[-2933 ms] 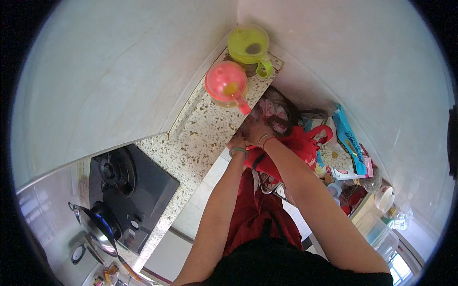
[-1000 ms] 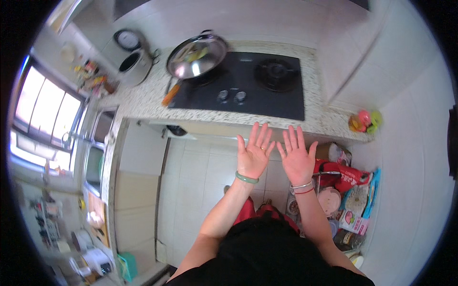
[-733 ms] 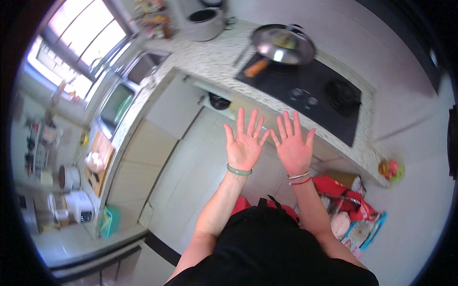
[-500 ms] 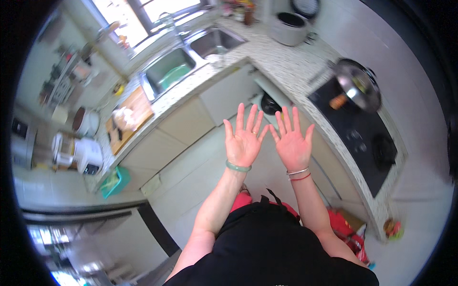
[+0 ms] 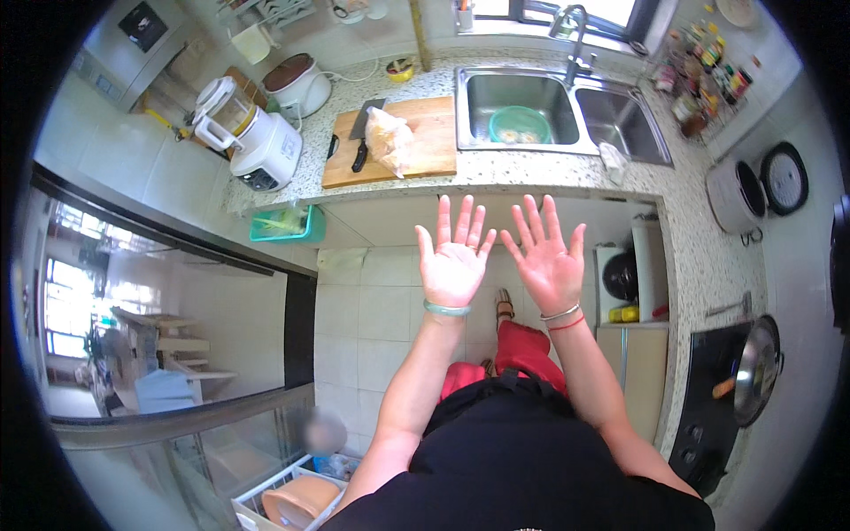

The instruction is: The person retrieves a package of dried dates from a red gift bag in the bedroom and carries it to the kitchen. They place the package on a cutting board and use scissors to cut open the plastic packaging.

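My left hand (image 5: pixel 454 265) and right hand (image 5: pixel 551 270): palms up, fingers spread wide, gripping nothing, likely on display. Far side: board (image 5: pixel 434 133) with bag (image 5: pixel 388 142), knife (image 5: pixel 359 157), left of sink (image 5: pixel 491 93), presumably for rinsing.

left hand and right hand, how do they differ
The left hand wears a pale green bangle; the right hand, a silver bangle and a red band. The left hand's thumb is on its left side, the right hand's on its right. Both are empty, palms showing.

Bare left hand (image 5: pixel 454 265) and right hand (image 5: pixel 549 273), off the red cloth bag, now spread before the speckled stone counter's (image 5: pixel 531 173) edge
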### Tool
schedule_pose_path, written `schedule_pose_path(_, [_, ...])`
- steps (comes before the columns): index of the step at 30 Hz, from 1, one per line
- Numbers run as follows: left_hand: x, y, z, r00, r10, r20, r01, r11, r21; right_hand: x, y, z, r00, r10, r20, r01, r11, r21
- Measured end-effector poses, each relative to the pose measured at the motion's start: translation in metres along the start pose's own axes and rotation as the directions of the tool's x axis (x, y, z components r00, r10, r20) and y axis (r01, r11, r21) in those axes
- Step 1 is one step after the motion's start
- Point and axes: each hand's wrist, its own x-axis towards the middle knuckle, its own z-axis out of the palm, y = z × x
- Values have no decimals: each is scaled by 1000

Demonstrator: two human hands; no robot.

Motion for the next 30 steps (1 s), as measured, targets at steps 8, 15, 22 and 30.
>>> schedule_pose_path(8, [85,59,-15,974,223,-31,-219,971,93,139,25,-6,970,239,51,-236,970,-50])
schedule_pose_path(15, [153,110,-33,918,379,-118,-363,922,136,251,62,-17,929,370,9,-365,920,-144])
schedule_pose_path(22, [198,170,-71,829,483,-280,-429,872,235,332,106,-44,915,377,-146,-403,879,-256])
schedule_pose_path(30, [244,227,-124,809,462,-363,-297,854,426,392,144,-89,902,314,-296,-429,721,-544])
